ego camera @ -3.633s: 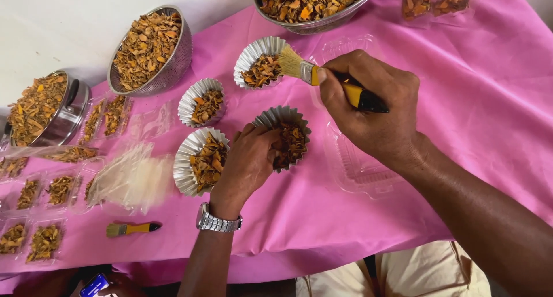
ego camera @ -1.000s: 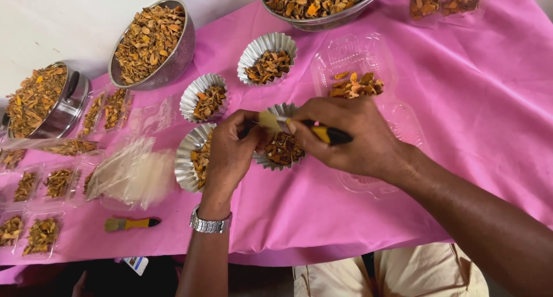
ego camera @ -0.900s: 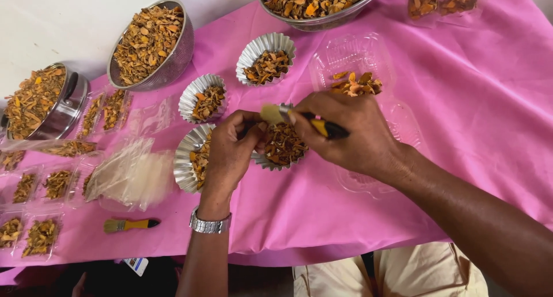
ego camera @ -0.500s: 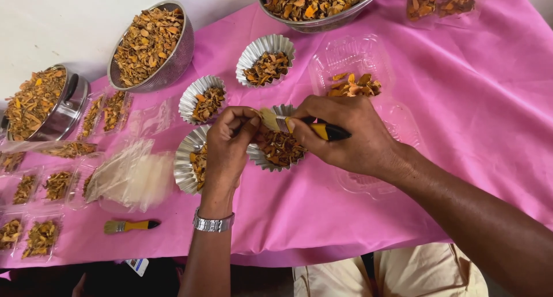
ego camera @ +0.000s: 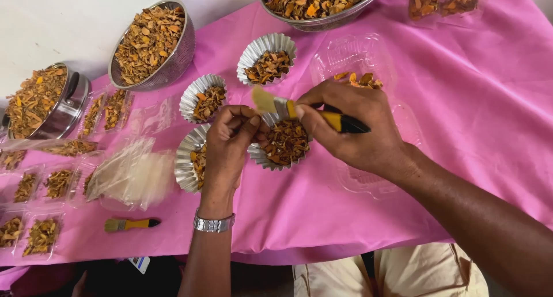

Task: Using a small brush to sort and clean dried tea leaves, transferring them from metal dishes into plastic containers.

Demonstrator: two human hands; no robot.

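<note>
My right hand (ego camera: pixel 357 130) grips a small brush (ego camera: pixel 299 109) with a yellow and black handle, its bristles raised just above a fluted foil cup (ego camera: pixel 281 144) of dried orange-brown slices. My left hand (ego camera: pixel 227 150), with a metal watch on the wrist, pinches the left rim of that cup. Three more filled foil cups sit close by: one (ego camera: pixel 189 159) under my left hand, one (ego camera: pixel 204 97) behind it, one (ego camera: pixel 266 55) farther back. A clear plastic tray (ego camera: pixel 352 58) behind my right hand holds a few orange slices (ego camera: pixel 358 78).
Steel bowls of dried slices stand at the back left (ego camera: pixel 152 41), far left (ego camera: pixel 43 98) and top (ego camera: pixel 314 3). Filled clear packs (ego camera: pixel 34 216) and a pile of plastic lids (ego camera: pixel 135 173) lie at left. A second brush (ego camera: pixel 129 223) rests near the pink cloth's front edge.
The brush has lifted from the cup's contents and moved up and right. Earlier the clear tray was empty; it now holds a few slices. My left hand stays on the cup's rim.
</note>
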